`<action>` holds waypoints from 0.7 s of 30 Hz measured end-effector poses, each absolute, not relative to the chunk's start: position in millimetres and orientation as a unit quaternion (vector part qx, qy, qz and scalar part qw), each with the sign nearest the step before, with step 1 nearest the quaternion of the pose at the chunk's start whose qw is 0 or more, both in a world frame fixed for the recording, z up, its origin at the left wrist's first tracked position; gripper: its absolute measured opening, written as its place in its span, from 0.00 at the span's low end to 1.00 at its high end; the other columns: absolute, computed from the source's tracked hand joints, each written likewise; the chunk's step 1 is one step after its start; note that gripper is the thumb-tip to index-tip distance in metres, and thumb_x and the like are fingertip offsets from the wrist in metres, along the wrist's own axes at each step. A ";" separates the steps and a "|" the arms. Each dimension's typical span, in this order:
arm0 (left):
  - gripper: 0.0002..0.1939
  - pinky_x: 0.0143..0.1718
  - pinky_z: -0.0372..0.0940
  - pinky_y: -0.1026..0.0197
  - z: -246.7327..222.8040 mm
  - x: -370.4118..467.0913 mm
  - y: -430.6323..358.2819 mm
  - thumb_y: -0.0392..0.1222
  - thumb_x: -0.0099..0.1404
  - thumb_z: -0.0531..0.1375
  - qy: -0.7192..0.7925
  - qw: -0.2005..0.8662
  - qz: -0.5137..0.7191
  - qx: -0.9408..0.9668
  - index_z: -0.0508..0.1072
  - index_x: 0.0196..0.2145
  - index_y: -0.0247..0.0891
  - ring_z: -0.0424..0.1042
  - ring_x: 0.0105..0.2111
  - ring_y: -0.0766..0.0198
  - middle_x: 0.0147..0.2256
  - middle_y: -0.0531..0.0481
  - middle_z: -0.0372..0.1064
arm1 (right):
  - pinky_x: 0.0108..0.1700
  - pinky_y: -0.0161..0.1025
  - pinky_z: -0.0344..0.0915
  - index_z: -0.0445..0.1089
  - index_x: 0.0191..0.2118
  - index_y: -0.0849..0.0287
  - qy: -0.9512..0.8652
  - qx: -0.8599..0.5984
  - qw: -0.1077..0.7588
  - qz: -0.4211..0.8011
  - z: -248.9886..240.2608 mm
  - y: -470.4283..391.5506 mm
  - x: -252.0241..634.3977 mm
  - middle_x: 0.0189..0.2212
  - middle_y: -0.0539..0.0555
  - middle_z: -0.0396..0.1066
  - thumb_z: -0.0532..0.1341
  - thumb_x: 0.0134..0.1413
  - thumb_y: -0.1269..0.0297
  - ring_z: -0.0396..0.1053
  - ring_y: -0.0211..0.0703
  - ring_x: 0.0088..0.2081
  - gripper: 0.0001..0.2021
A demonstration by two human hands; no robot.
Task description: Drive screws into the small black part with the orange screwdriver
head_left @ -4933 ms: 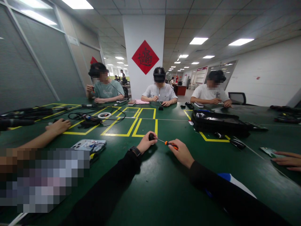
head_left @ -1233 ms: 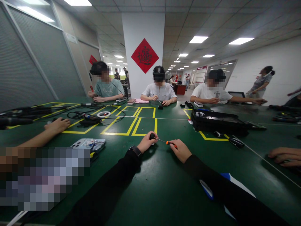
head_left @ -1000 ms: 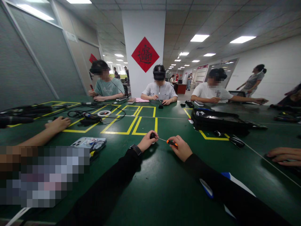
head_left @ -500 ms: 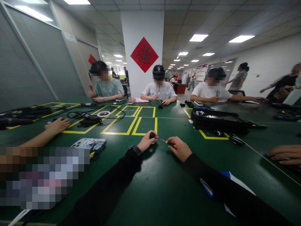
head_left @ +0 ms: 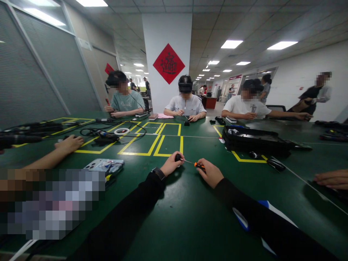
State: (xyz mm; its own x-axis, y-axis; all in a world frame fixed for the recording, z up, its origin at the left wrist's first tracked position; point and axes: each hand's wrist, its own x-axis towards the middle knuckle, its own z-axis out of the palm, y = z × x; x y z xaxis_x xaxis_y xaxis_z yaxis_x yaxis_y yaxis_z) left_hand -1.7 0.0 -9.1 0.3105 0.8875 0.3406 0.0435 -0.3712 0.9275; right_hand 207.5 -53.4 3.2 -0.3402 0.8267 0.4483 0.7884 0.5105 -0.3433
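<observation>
Near the middle of the green table (head_left: 174, 224), my left hand (head_left: 171, 164) is closed round a small black round object (head_left: 177, 157). My right hand (head_left: 210, 173) grips the orange and black handle of a screwdriver (head_left: 199, 166). Its thin metal shaft points left, and the tip reaches the black object or stops right beside it; the exact contact is too small to tell. My fingers partly hide both things.
A phone in a patterned case (head_left: 104, 165) lies to the left, with another person's hand (head_left: 69, 144) beyond it. An open black case (head_left: 250, 139) stands at the right. Black cables (head_left: 100, 135) lie back left. Three people sit across.
The view has shifted slightly, moving the whole scene a little right in the picture. Both hands keep their holds. In the background at right, people have walked on.
</observation>
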 end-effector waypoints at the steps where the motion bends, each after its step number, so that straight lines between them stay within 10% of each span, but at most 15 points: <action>1: 0.11 0.30 0.59 0.67 -9.7 -1.6 0.4 0.30 0.48 0.55 0.344 0.441 0.477 0.678 0.63 0.33 0.35 0.65 0.30 0.69 0.31 0.52 0.65 | 0.39 0.35 0.58 0.62 0.41 0.58 -0.818 -0.493 0.295 0.029 2.1 -52.4 207.0 0.34 0.53 0.65 0.51 0.54 0.65 0.62 0.39 0.37 0.10; 21: 0.11 0.31 0.60 0.66 -8.7 -2.9 -0.1 0.31 0.48 0.56 0.351 0.430 0.467 0.689 0.64 0.33 0.35 0.65 0.30 0.69 0.31 0.51 0.66 | 0.39 0.35 0.58 0.65 0.39 0.58 -0.825 -0.470 0.307 0.057 2.3 -50.7 206.7 0.34 0.53 0.67 0.50 0.53 0.65 0.64 0.39 0.36 0.10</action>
